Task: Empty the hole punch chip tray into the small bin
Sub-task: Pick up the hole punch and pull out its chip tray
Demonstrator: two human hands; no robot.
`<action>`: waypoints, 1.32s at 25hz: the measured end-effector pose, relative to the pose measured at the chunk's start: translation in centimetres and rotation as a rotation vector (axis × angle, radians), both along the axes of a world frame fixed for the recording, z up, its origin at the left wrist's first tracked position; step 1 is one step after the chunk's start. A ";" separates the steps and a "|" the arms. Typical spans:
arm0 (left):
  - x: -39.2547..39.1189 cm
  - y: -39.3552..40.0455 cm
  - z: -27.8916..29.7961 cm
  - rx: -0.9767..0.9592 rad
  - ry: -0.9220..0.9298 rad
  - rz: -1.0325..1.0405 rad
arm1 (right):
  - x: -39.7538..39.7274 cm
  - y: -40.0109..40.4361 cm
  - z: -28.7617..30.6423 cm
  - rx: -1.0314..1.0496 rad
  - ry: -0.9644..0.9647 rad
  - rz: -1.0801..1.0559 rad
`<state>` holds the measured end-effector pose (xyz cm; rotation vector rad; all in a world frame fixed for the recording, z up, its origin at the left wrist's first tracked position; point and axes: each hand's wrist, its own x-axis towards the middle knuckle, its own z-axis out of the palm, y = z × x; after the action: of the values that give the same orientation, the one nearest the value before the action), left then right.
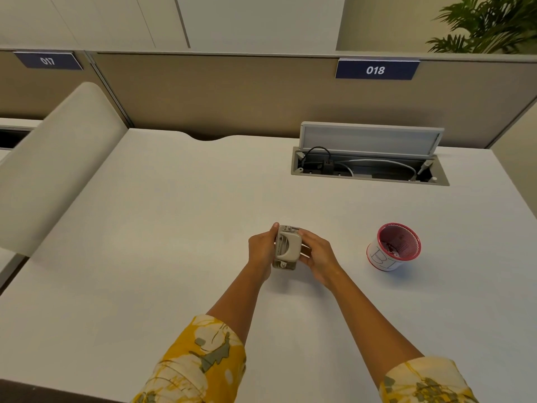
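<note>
A beige hole punch is held between both hands just above the white desk, near its middle. My left hand grips its left side, thumb at the top end. My right hand grips its right side, fingers curled at the base where a brown edge shows. The chip tray itself is hidden under the punch. The small bin, a white cup with a red rim and red inside, stands on the desk to the right of my hands, with some scraps at its bottom.
An open cable hatch with wires and its raised lid lies at the back right. A padded divider borders the left side. Partition panels with number plates 017 and 018 close the back. A plant stands at top right.
</note>
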<state>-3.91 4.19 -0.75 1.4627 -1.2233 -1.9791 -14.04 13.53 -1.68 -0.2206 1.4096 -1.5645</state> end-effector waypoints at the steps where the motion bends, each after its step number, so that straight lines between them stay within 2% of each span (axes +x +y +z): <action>1: 0.0 0.1 0.0 -0.002 0.002 0.014 | 0.2 0.0 0.1 0.000 0.005 -0.008; 4: 0.0 0.6 -0.1 -0.024 0.022 0.075 | 0.6 -0.3 0.4 0.019 0.016 -0.034; 8: 0.1 0.7 0.1 -0.031 0.029 0.121 | 0.4 -0.8 1.0 0.076 -0.069 -0.039; 17: 0.3 1.1 -0.2 -0.027 0.051 0.150 | 0.4 -1.0 1.2 0.119 -0.265 -0.092; 21: 0.5 1.3 -0.4 -0.012 0.049 0.136 | 1.0 -0.9 1.3 0.185 -0.290 -0.150; 23: 0.6 1.4 -0.5 -0.005 0.029 0.145 | 1.3 -0.8 1.5 0.203 -0.198 -0.155; 27: 0.3 1.4 -0.3 -0.001 0.014 0.164 | 2.4 -1.0 2.6 0.324 0.353 -0.180; 29: 0.0 1.4 -0.2 -0.017 0.025 0.167 | 3.5 -0.7 3.4 0.271 0.573 -0.170; 31: -0.2 1.5 0.1 -0.019 0.053 0.184 | 4.2 -0.3 3.5 0.282 0.692 -0.089; 33: -0.1 1.4 0.3 -0.014 0.077 0.191 | 4.5 0.1 3.3 0.309 0.722 -0.029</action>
<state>-4.05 5.61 -0.41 1.4254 -1.0227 -1.8765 -9.58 13.66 1.62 -0.6218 2.1929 -1.3121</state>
